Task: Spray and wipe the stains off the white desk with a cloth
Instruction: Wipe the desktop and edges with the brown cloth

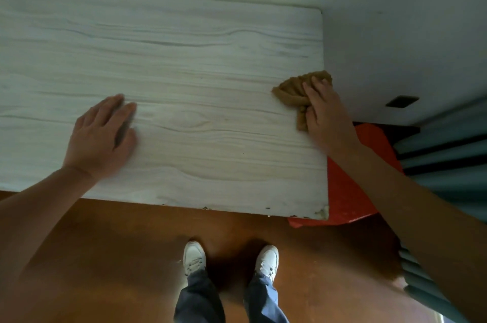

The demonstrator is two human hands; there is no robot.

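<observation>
The brown cloth [292,90] sits bunched at the right edge of the white desk [184,59], mid-right of the frame, w/ the right hand [325,111] pressing down on it, fingers laid fairly flat over the top rather than clenched. The left hand [102,135] lies flat & released on the desk at centre-left, holding nothing. Cloth looks soft, light & floppy, prob. apt to bunch up or slip off the edge, so best held by a flat palm over its middle w/ the loose tail tucked under.
</observation>
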